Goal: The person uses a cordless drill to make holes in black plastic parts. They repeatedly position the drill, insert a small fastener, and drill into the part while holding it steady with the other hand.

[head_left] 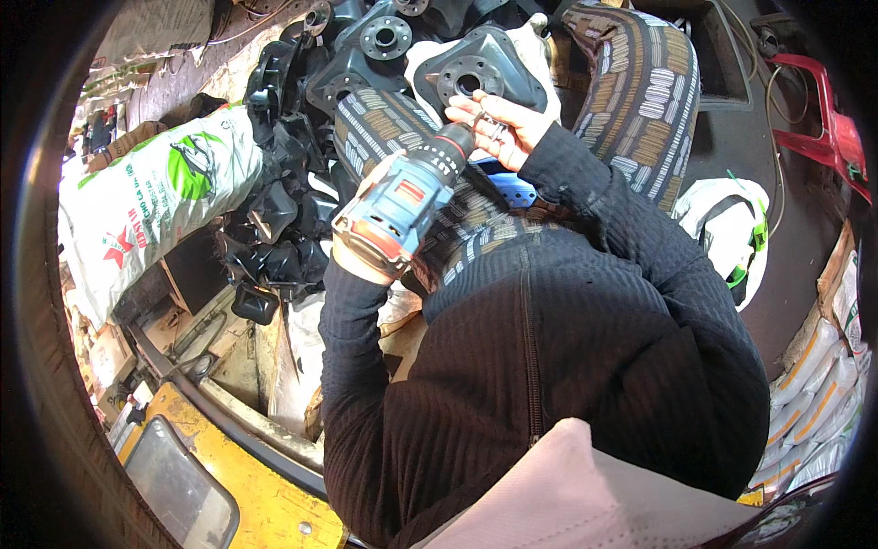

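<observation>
Sack: big white sack at the left, lying on its side, with green and red print; it is touching the pile of black parts.
Bags: white bags stacked at the lower right edge, printed in colour, too small to tell more.
Drill: blue and black cordless drill over the lap, its nose pointing up and right toward the right hand.
Left hand: left hand clenched round the drill's grip, mostly hidden under the drill body.
Right hand: right hand at the drill's nose, fingers curled round small metal pieces; whether they touch the chuck I cannot tell.
Flange: black flanged part with a round bolt-holed hub, just above the right hand, resting on white cloth.
Pile: more black parts heaped between the sack and the patterned trousers.
Blue thing: perforated blue piece below the right wrist, partly covered by the sleeve.
Right side: red frame at the far edge; white and green bag on the dark floor.
Lower left: yellow machine part.
</observation>
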{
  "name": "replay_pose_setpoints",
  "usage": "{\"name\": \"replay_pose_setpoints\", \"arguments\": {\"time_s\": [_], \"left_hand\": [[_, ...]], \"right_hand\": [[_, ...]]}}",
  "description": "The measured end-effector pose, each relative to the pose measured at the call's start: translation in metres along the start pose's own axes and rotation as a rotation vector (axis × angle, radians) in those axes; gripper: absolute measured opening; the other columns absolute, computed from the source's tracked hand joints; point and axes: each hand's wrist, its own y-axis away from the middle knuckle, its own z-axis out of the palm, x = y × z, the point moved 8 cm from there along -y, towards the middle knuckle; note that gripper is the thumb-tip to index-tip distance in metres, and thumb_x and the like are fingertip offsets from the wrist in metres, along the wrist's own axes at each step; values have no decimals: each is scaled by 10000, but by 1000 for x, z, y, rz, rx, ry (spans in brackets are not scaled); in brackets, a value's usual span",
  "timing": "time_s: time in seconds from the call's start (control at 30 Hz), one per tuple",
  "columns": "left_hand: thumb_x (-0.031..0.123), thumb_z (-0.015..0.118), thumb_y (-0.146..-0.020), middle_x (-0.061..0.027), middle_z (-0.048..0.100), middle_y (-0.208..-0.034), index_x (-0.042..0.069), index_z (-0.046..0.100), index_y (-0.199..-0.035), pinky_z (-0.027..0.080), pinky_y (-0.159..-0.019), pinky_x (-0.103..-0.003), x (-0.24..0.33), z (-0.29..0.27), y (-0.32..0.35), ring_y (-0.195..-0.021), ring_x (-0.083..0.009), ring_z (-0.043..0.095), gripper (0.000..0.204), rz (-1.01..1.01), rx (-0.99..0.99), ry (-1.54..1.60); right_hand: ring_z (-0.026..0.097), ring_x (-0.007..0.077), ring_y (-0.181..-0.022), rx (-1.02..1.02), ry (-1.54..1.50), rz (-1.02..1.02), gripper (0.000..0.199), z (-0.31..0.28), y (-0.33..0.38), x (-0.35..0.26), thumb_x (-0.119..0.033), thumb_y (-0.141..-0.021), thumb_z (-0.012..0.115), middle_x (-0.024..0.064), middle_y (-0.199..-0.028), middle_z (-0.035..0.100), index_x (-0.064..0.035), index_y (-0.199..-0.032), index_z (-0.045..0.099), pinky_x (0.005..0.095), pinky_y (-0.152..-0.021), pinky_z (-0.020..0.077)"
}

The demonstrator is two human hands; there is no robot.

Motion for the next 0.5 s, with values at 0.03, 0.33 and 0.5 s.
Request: {"name": "replay_pose_setpoints", "arguments": {"time_s": [0.03,0.33,0.5], "left_hand": [[187,673,-690,-78,625,-996,132,604,-1060,474,-820,-369,6,-1,2,-927,-270,599,381,111,27,-96],[186,746,-681,-97,620,-1067,105,608,-1058,479,-834,-385,-20,-30,-9,-945,-274,616,409,133,26,-615],[215,728,-712,-85,636,-1000,71,588,-1096,490,-781,-384,-7,-42,-47,-887,-268,623,434,371,53,-667]], "right_hand": [[518,282,-1141,-56,13,3,207,2,-2,0,-114,-908,500,178,-1222,524,-28,-1095,508,370,-916,475],[587,142,-718,161,235,-148,269,-61,-12,-29,-213,-890,555,38,-883,566,-76,-1119,591,293,-684,520],[477,61,-511,728,725,-391,380,-107,-9,-73,-375,-769,689,25,-812,602,-83,-1010,656,202,-447,400]]}}
